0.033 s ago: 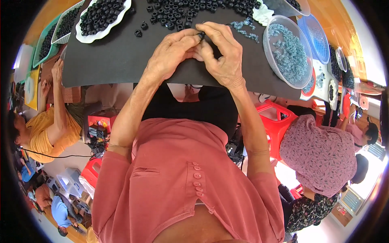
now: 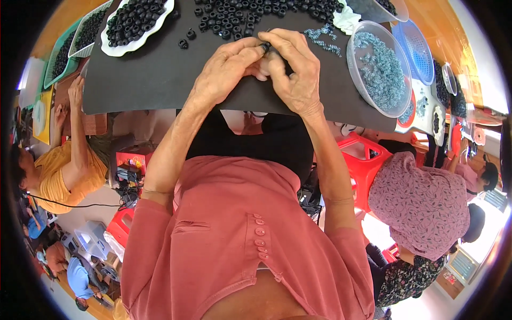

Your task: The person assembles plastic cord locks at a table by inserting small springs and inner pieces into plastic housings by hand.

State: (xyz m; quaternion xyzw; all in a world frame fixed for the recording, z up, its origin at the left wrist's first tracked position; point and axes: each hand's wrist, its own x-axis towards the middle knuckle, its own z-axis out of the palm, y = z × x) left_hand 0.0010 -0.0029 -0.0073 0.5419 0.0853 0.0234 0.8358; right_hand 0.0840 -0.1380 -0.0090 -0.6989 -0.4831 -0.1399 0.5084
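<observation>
My left hand (image 2: 226, 69) and my right hand (image 2: 296, 69) meet over the dark work table (image 2: 144, 80). Between their fingertips is a small black ring-shaped piece (image 2: 265, 47), mostly covered by the fingers. The left thumb and forefinger pinch it from one side. On the other side, the right fingers curl over it with the thumb below. Just beyond the hands lie many loose black ring-shaped pieces (image 2: 234, 21), with a few more (image 2: 186, 40) set apart to the left. Small bluish coiled pieces (image 2: 322, 40) are scattered to the right of my right hand.
A white scalloped plate (image 2: 125, 50) heaped with black pieces stands far left. At right are a clear round tub (image 2: 356, 80) of bluish coils, a blue basket (image 2: 413, 45) and a crumpled white cloth (image 2: 346, 20). People sit nearby on both sides; a red stool (image 2: 357, 160) stands at right.
My right thumb has shifted slightly against the black piece. Both hands otherwise stay in nearly the same place.
</observation>
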